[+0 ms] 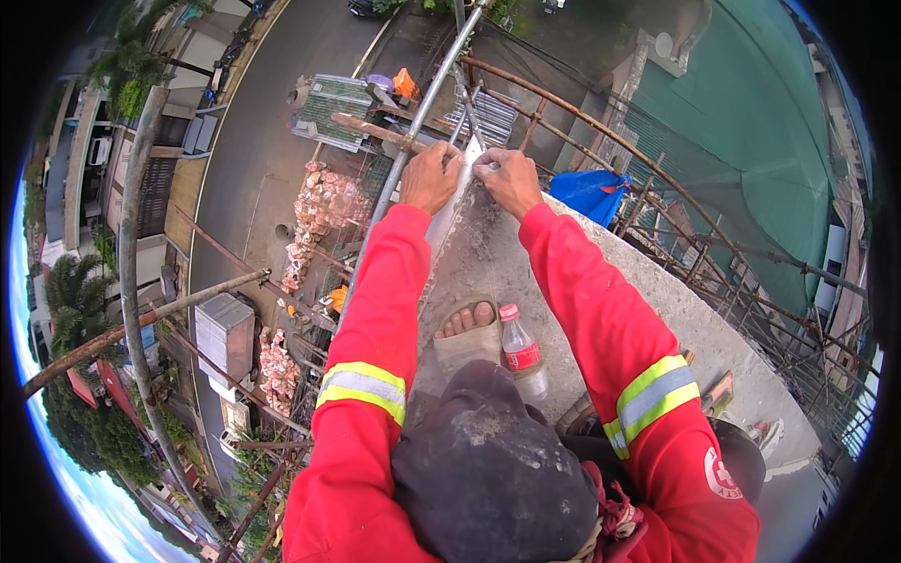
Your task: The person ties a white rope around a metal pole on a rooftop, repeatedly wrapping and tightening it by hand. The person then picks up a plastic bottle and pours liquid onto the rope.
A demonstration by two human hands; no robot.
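Note:
My left hand [431,177] and my right hand [508,180] reach forward to the far, narrow end of a concrete ledge. Their fingertips are pinched close together on either side of a white strip [456,193] along the ledge's left edge. Whether a thin line or the strip itself is between the fingers is too small to tell. The bare concrete top [486,260] is dusty and rough. On it, a sandaled foot [467,331] stands beside a clear plastic bottle [519,345] with a red cap and label. My dark-trousered knee [493,457] is bent below.
Steel scaffold pipes run close on the left [422,112] and right [598,105]. Beyond the left edge is a long drop to a road [232,162] with piled sacks [320,204]. A blue sheet [590,197] hangs beside the right edge; green netting [760,141] lies beyond. More footwear [721,394] rests at right.

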